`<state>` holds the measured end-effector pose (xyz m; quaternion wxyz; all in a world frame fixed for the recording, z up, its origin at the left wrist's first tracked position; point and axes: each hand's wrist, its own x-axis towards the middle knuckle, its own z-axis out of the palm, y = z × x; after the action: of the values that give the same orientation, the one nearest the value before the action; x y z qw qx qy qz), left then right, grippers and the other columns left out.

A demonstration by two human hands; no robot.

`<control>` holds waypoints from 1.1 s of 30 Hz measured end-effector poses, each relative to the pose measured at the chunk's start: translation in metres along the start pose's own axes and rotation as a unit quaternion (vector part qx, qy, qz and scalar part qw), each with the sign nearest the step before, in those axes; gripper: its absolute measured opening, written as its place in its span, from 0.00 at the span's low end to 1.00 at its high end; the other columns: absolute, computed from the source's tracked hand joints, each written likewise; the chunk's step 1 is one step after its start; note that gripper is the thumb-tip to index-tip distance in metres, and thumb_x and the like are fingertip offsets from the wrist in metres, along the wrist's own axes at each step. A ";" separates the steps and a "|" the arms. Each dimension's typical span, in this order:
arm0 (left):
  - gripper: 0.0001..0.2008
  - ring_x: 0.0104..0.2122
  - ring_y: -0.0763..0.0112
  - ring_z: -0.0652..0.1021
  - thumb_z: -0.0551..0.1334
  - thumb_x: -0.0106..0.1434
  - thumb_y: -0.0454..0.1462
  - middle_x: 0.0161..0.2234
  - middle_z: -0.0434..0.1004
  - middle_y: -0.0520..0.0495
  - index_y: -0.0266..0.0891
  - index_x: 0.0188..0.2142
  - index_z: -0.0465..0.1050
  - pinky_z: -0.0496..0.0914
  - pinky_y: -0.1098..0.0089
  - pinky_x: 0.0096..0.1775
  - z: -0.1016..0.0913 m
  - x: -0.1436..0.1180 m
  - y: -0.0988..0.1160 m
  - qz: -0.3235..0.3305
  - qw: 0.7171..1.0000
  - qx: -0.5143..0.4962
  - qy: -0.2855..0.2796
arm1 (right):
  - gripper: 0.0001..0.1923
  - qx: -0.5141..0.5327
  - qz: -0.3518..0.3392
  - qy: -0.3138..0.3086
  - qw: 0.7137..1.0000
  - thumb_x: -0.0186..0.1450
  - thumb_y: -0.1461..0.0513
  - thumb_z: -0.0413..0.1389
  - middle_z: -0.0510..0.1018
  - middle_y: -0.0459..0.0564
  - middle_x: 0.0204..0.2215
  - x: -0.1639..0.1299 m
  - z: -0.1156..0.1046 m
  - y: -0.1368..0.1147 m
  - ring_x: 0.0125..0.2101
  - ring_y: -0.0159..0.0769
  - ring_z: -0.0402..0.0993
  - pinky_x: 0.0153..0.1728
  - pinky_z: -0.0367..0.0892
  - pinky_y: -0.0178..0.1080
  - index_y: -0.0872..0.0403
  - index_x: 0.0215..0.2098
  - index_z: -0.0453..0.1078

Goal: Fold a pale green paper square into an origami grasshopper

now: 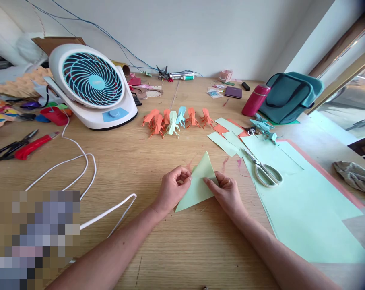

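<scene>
A: How are the hands set?

B: The left hand [174, 187] has its thumb and fingers drawn together at the left edge of the folded green paper [197, 188]. The right hand [229, 194] grips the opposite edge, thumb flat on the near face, fingers behind.

A: And the paper itself?

B: Between them, one point up and away, just over the front of the bench [170, 253]. I can't tell whether its lower corner touches the wood.

A: What makes for a good fold here?

B: I'd line up the edges and points first, pin them lightly with one thumb, then run the other along the crease from the middle out. Pressing against the bench should give a sharper line than pinching in the air.

A: Anything in the way?

B: Not right there. The white scissors [268, 175] lie to the right on large pale green sheets [309, 229]. Farther off, beyond the paper, stand small paper figures [192, 117], orange, pale green and blue.
</scene>
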<state>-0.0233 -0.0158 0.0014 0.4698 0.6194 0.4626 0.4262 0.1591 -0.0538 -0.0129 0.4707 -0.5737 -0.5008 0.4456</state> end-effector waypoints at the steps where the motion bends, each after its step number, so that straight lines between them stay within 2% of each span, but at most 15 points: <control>1: 0.03 0.28 0.74 0.74 0.63 0.58 0.35 0.27 0.74 0.52 0.39 0.29 0.69 0.68 0.75 0.32 0.000 0.000 0.000 0.000 1.000 0.000 -0.002 | 0.17 0.003 -0.001 0.002 1.000 0.62 0.48 0.61 0.74 0.46 0.24 -0.001 0.000 0.000 0.23 0.34 0.66 0.25 0.64 0.35 0.53 0.32 0.73; 6: 0.03 0.30 0.72 0.76 0.62 0.58 0.35 0.30 0.77 0.50 0.38 0.32 0.71 0.69 0.74 0.34 0.000 0.000 -0.001 -0.027 0.999 -0.036 -0.020 | 0.13 -0.033 -0.036 0.017 0.999 0.64 0.52 0.59 0.77 0.46 0.27 -0.008 0.001 -0.008 0.28 0.37 0.70 0.29 0.66 0.36 0.52 0.37 0.77; 13: 0.08 0.32 0.70 0.78 0.64 0.56 0.35 0.31 0.78 0.51 0.40 0.37 0.70 0.70 0.73 0.35 -0.001 0.003 0.001 -0.051 0.994 -0.094 -0.020 | 0.10 -0.081 -0.141 0.000 0.987 0.68 0.57 0.56 0.77 0.49 0.33 -0.011 0.001 -0.017 0.35 0.39 0.73 0.34 0.68 0.37 0.51 0.40 0.78; 16: 0.07 0.30 0.70 0.77 0.63 0.58 0.37 0.29 0.79 0.50 0.38 0.36 0.74 0.69 0.72 0.33 -0.003 0.003 0.002 -0.079 0.990 -0.096 -0.067 | 0.10 -0.100 -0.186 0.001 0.977 0.69 0.58 0.55 0.77 0.51 0.35 -0.011 0.000 -0.018 0.36 0.39 0.73 0.35 0.68 0.37 0.49 0.41 0.79; 19: 0.07 0.25 0.73 0.74 0.63 0.59 0.39 0.26 0.77 0.51 0.38 0.30 0.74 0.65 0.73 0.28 -0.004 0.003 0.002 -0.095 0.984 -0.097 -0.115 | 0.11 -0.116 -0.215 -0.004 0.970 0.70 0.59 0.54 0.78 0.51 0.37 -0.012 -0.001 -0.019 0.37 0.40 0.74 0.36 0.69 0.38 0.47 0.44 0.79; 22: 0.09 0.23 0.74 0.71 0.66 0.57 0.41 0.23 0.74 0.52 0.37 0.28 0.74 0.62 0.74 0.26 -0.005 0.003 0.004 -0.104 0.981 -0.102 -0.130 | 0.13 -0.118 -0.236 -0.028 0.964 0.70 0.61 0.53 0.78 0.51 0.39 -0.013 -0.003 -0.023 0.39 0.39 0.75 0.39 0.70 0.39 0.46 0.48 0.78; 25: 0.11 0.23 0.75 0.70 0.68 0.55 0.43 0.23 0.74 0.53 0.37 0.29 0.76 0.61 0.75 0.26 -0.007 0.002 0.007 -0.122 0.978 -0.121 -0.121 | 0.16 -0.115 -0.258 -0.070 0.957 0.71 0.64 0.52 0.78 0.52 0.43 -0.013 -0.004 -0.025 0.43 0.40 0.76 0.44 0.71 0.40 0.44 0.52 0.77; 30: 0.15 0.28 0.73 0.75 0.73 0.50 0.42 0.29 0.80 0.50 0.37 0.35 0.80 0.67 0.74 0.32 -0.008 0.005 0.004 -0.153 0.958 -0.201 -0.133 | 0.21 -0.099 -0.309 -0.108 0.940 0.71 0.67 0.48 0.77 0.53 0.46 -0.011 -0.006 -0.023 0.48 0.41 0.75 0.46 0.72 0.42 0.43 0.55 0.75; 33: 0.17 0.28 0.72 0.75 0.75 0.47 0.44 0.29 0.80 0.49 0.36 0.34 0.81 0.68 0.73 0.31 -0.008 0.006 0.002 -0.192 0.944 -0.229 -0.142 | 0.23 -0.118 -0.330 -0.117 0.929 0.70 0.69 0.48 0.75 0.53 0.49 -0.011 -0.008 -0.021 0.48 0.40 0.74 0.45 0.72 0.42 0.43 0.56 0.74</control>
<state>-0.0290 -0.0084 0.0054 0.7326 0.4490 0.3910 0.3298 0.1625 -0.0644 0.0091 0.4581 -0.3710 -0.7623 0.2674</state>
